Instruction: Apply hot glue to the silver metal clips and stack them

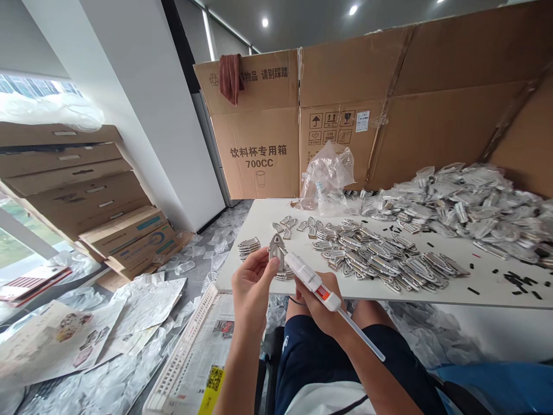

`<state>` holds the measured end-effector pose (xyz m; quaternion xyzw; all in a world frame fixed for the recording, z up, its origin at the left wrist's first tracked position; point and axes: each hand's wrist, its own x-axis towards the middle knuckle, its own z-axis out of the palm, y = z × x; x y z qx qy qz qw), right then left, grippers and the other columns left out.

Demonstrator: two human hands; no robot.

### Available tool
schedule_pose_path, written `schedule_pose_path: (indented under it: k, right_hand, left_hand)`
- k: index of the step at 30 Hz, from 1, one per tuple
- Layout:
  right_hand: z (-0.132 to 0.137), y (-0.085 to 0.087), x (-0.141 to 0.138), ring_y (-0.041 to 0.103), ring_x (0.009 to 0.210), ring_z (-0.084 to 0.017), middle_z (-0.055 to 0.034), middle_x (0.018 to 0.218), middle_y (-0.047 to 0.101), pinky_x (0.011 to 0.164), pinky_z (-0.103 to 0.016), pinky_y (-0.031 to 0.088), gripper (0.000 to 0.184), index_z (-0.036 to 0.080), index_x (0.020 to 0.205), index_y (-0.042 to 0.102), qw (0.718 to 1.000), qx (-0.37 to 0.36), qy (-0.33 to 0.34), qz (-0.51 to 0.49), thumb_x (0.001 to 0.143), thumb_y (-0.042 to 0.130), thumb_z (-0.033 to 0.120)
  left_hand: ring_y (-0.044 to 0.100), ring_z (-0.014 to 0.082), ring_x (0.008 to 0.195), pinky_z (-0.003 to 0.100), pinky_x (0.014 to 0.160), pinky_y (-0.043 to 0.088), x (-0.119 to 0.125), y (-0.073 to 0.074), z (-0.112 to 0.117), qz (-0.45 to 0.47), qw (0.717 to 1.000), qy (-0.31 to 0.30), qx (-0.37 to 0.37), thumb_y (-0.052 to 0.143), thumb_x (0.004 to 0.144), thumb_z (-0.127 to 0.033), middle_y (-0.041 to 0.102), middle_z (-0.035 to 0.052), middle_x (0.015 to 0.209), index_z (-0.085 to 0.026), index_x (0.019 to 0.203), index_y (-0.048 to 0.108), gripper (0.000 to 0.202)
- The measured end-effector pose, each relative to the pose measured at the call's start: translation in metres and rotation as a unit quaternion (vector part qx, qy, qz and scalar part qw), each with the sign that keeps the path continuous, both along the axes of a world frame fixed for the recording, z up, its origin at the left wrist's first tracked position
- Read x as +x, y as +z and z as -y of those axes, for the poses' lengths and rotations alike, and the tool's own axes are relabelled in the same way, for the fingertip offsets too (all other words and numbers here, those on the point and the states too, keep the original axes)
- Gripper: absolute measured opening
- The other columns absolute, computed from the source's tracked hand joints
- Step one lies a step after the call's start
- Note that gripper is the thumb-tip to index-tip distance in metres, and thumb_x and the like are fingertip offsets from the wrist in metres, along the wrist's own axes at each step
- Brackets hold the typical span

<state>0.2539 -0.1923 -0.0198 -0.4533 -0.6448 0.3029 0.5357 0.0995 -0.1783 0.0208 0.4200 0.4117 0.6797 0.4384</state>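
Note:
My left hand [251, 288] pinches a small silver metal clip [275, 247] and holds it up in front of the white table's [259, 225] near edge. My right hand [322, 302] grips a white glue gun [311, 279] with an orange patch and a clear glue stick [363, 337] poking out behind. The gun's tip touches the clip. Just beyond lie rows of the same metal clips [371, 253], with a small stack [249, 246] at the table's left corner.
A heap of clips in plastic bags [466, 202] fills the table's back right. A clear bag [326, 176] stands at the back. Big cardboard boxes [345, 115] wall the far side. Flat cartons [78, 184], papers and plastic wrappers [129, 323] litter the floor at left.

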Motion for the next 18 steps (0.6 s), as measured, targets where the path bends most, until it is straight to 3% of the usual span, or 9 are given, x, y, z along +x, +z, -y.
schedule_pose_path:
  k: [5,8,12,18]
  right_hand:
    - [-0.001,-0.001,0.000,0.059,0.056,-0.017,-0.0006,0.058,0.063,0.059,-0.031,0.040,0.050,0.022,0.061,0.062,1.000,-0.011,0.004,-0.010,0.104,0.059,0.047]
    - [-0.001,0.001,-0.001,0.058,0.057,-0.017,0.0000,0.061,0.064,0.060,-0.030,0.040,0.045,0.021,0.066,0.065,1.000,-0.006,0.007,-0.017,0.103,0.060,0.045]
    - [-0.001,-0.002,-0.005,0.056,0.058,-0.017,0.0012,0.064,0.061,0.060,-0.030,0.037,0.031,0.023,0.073,0.059,0.997,0.062,-0.015,0.042,0.101,0.058,0.036]
    - [-0.006,-0.018,-0.007,0.051,0.056,-0.017,0.0030,0.068,0.056,0.058,-0.031,0.030,0.014,0.025,0.086,0.053,0.945,0.183,-0.195,0.189,0.094,0.051,0.013]
  left_hand:
    - [0.078,0.0232,0.095,0.033,0.085,0.064,0.001,-0.001,-0.001,-0.029,0.999,0.019,0.024,0.094,0.082,-0.037,0.085,0.0095,0.102,-0.018,0.110,0.084,0.036]
    - [0.076,0.0216,0.088,0.032,0.079,0.063,0.005,-0.002,0.001,-0.092,0.990,0.088,0.063,0.090,0.085,-0.035,0.083,0.0078,0.097,-0.019,0.108,0.083,0.029]
    - [0.073,0.0199,0.083,0.033,0.080,0.062,0.012,-0.001,0.006,-0.167,0.965,0.174,0.105,0.086,0.089,-0.030,0.081,0.0053,0.095,-0.022,0.108,0.083,0.021]
    - [0.071,0.0185,0.077,0.030,0.073,0.060,0.011,0.005,0.012,-0.131,0.970,0.188,0.086,0.089,0.085,-0.031,0.080,0.0039,0.088,-0.021,0.103,0.083,0.021]
